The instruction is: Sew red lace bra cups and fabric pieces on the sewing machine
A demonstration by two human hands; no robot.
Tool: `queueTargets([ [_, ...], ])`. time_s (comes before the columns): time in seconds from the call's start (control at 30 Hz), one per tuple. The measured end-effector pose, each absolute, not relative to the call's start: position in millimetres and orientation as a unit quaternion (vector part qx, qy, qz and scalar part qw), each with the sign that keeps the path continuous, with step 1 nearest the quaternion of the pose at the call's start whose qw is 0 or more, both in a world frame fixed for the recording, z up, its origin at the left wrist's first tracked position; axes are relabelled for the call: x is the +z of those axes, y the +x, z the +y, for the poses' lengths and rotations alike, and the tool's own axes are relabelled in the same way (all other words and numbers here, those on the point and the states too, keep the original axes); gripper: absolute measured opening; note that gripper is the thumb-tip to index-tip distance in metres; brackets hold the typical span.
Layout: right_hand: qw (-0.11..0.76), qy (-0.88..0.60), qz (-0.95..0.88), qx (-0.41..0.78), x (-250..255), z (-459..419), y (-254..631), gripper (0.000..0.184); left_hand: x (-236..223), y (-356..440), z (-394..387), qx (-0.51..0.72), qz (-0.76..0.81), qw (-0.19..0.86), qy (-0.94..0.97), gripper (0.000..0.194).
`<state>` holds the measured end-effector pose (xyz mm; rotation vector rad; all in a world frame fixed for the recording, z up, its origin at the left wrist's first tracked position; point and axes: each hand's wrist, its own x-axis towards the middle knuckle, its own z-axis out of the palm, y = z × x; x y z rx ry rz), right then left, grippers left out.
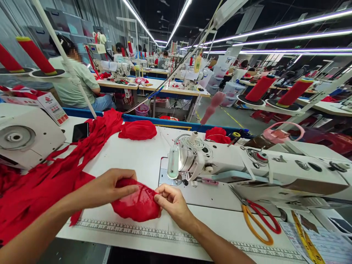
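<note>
Head view. A sheer red fabric piece was held out between both hands, over the near part of the desk, in front and to the left of the sewing machine. For good handling, it was judged, the cloth was best drawn lightly and evenly: enough for the wrinkles to be eased out, not so much that thin material was stretched. The rim was best turned by small shifts of the pinch, with the folds smoothed before each new grip, and with the loose red strips at the left left clear of the work.

Position against the fingers: the upper left of the piece was clamped by the left hand, its thumb laid across the near face and the other fingers largely hidden behind. The right edge was pinched by the right hand, thumb and fingertip closed together on it. The body of the cloth hung between and below the two grips, near the ruler strip; whether its lower edge touched the desk could not be told.
</note>
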<state>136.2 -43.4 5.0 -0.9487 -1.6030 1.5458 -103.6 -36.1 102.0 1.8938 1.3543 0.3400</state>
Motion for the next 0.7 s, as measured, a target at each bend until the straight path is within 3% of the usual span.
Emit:
queueTargets([
  [0.07,0.312,-0.403,-0.675,0.534,-1.5,-42.3,134.2,0.036,104.0,-97.3,-10.8,0.073,0.511,0.215,0.829,0.027],
  [0.17,0.300,-0.458,-0.724,0.419,-8.2,-38.9,137.6,0.027,82.7,-76.6,17.9,0.088,0.524,0.115,0.839,0.002],
  [0.27,0.315,-0.484,-0.747,0.328,-9.0,-35.7,146.8,0.017,49.1,-54.4,15.0,0.130,0.541,0.058,0.829,0.015],
  [0.37,0.310,-0.445,-0.798,0.262,-9.3,-33.6,153.5,0.019,20.0,-45.4,-12.5,0.166,0.528,0.035,0.832,0.027],
  [0.53,0.266,-0.337,-0.902,0.050,-16.8,-32.2,151.5,0.035,-15.6,-57.4,-45.0,0.205,0.525,0.004,0.826,0.035],
  [0.7,0.270,-0.348,-0.897,0.045,-19.8,-32.8,148.6,0.036,-31.2,-71.0,-32.3,0.203,0.501,0.063,0.839,0.041],
])
